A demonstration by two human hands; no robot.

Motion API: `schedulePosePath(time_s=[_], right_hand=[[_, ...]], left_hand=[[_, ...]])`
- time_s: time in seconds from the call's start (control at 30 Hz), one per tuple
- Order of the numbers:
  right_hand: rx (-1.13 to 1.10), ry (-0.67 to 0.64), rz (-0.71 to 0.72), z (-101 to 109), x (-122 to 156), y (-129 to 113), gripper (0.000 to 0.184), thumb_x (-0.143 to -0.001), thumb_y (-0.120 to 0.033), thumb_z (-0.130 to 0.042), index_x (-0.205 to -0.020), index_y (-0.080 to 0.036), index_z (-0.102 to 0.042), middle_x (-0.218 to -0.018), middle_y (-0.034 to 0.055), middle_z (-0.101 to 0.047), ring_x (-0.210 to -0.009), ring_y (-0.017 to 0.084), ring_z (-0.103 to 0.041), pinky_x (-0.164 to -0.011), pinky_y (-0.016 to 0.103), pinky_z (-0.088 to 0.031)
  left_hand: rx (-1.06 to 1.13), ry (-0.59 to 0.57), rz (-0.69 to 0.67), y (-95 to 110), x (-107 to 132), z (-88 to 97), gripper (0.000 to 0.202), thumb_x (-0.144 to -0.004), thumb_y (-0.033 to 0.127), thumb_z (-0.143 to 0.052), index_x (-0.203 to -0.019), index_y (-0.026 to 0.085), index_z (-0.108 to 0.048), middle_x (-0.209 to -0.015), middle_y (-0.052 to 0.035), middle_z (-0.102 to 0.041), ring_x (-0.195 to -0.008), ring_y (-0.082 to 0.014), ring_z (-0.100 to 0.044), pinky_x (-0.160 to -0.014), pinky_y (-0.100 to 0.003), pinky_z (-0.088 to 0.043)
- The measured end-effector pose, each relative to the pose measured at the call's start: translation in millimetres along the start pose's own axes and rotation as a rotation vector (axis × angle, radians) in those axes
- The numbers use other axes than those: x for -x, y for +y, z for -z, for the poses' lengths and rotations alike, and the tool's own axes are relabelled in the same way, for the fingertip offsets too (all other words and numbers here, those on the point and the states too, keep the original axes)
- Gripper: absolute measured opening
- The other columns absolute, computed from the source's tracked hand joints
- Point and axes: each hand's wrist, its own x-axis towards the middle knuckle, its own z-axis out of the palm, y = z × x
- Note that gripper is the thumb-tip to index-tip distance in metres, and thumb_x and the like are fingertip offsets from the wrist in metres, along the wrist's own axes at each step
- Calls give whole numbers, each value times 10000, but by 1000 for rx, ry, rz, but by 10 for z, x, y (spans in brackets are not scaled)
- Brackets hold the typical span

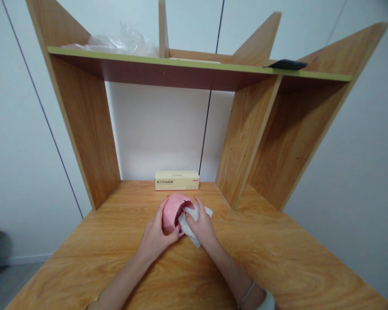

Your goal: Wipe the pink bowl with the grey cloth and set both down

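Note:
A pink faceted pot-like container is tilted on its side above the wooden desk, its opening facing right. My left hand wraps round its left side, thumb at the lower rim. In my right hand a crumpled white tissue is pinched at the opening, part of it against the inner rim. Loose ends of the tissue hang below and stick out to the right of the fingers. The inside of the container is mostly hidden by the tissue.
A cream cardboard box with printed characters stands behind the hands. The wooden desk carries a shelf unit with upright panels at left and right. On its upper shelf lie clear plastic wrap and a flat black item.

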Motion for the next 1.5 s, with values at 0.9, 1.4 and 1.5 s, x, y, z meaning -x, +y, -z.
schedulePosePath(time_s=[0.9, 1.4, 1.5], right_hand=[[-246, 14, 71, -31, 22, -20, 544, -765, -239, -457, -1290, -168, -331, -1082, 77, -596, -981, 183, -561, -851, 311, -427], [331, -49, 164, 133, 9, -26, 638, -752, -294, -506, -1335, -194, -268, -783, 50, -642, -714, 219, -608, -600, 260, -397], [209, -30, 147, 113, 16, 5, 601, -764, -285, -478, -1325, -192, -284, -802, 44, -640, -704, 202, -604, -604, 257, -411]], left_hand=[[-2, 22, -4, 31, 21, -15, 800, -712, 354, -582, -1361, 197, -142, -1199, -106, -533, -951, -232, -586, -781, -320, -466], [-407, -112, 13, 165, 13, 134, 732, -675, 420, -569, -1337, 253, -303, -1010, -75, -657, -839, -287, -634, -743, -346, -441], [-334, -80, 10, 133, 10, 126, 689, -723, 395, -527, -1347, 251, -276, -1025, -65, -647, -824, -257, -638, -748, -336, -445]])
